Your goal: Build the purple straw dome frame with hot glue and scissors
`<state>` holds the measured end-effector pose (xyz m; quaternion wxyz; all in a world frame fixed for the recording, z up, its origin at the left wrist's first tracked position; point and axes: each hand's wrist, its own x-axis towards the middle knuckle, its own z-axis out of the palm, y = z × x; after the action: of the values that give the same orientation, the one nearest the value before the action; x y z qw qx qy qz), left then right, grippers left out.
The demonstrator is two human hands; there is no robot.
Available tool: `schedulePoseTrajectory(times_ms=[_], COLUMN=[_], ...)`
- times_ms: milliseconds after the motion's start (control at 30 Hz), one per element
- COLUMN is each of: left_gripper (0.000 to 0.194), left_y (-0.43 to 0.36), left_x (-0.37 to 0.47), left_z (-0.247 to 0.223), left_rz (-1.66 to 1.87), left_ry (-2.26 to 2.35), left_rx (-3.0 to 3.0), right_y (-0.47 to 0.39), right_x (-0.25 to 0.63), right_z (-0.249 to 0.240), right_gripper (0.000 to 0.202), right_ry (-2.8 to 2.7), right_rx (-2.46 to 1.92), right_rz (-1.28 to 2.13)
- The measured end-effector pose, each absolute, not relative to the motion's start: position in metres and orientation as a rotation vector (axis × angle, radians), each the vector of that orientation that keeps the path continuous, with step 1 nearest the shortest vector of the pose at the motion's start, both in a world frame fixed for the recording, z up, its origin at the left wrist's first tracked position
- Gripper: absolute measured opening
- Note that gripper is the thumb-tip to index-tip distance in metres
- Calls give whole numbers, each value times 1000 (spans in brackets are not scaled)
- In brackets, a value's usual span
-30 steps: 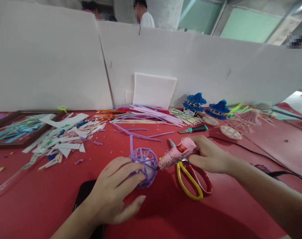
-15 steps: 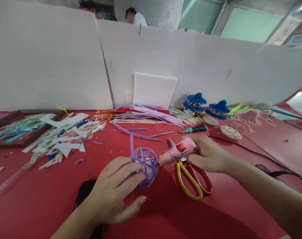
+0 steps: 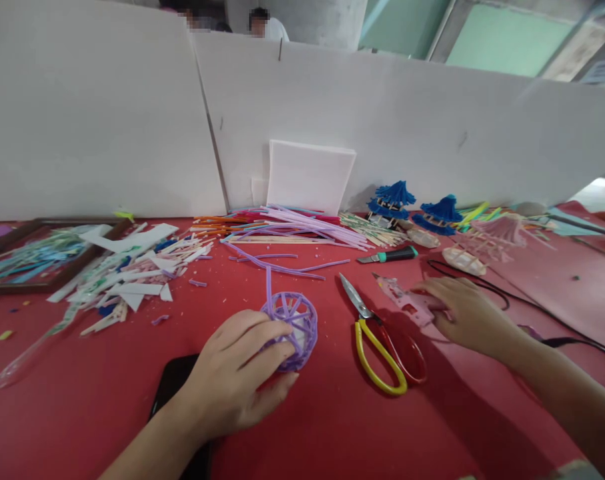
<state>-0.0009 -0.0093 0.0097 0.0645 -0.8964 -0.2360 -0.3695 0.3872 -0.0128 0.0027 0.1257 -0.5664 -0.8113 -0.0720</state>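
Head view: left fingers (image 3: 265, 333) hold a purple ball (image 3: 306, 323).

Shows a bare left hand (image 3: 235, 373) and a bare right hand (image 3: 465, 312); has slim fingers (image 3: 267, 331) with rounded tips; bares a slender left forearm (image 3: 152, 437) and right forearm (image 3: 557, 383), uncovered to the edge of view.
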Motion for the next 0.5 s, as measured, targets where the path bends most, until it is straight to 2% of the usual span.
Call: schedulePoseTrajectory(times_ms=[133,233,300,367,500], left_gripper=[10,10,9,8,9], left_y=[-9,-9,-9,-9,-8], left_x=[1,1,1,1,2], left_z=[8,7,7,7,7], left_rz=[-1091,-1082,-1073,-1054,-1026], left_ry=[-733,-736,-735,-735,-703], left_rx=[-2730,-2742,-2737,-2719,-2673], right_y=[-24,-28,-28,-28,-26], right_x=[418,414,393,360,279], right_z=[-31,-35,-22,-2,38], right_gripper=[39,36,28,20,9], right_ry=[-2270,-2134,-2049,-2004,-2105], right_rx=[-1664,-1630,-1588,-1461,-1233], right_rz=[-58,-168,-328,-342,63])
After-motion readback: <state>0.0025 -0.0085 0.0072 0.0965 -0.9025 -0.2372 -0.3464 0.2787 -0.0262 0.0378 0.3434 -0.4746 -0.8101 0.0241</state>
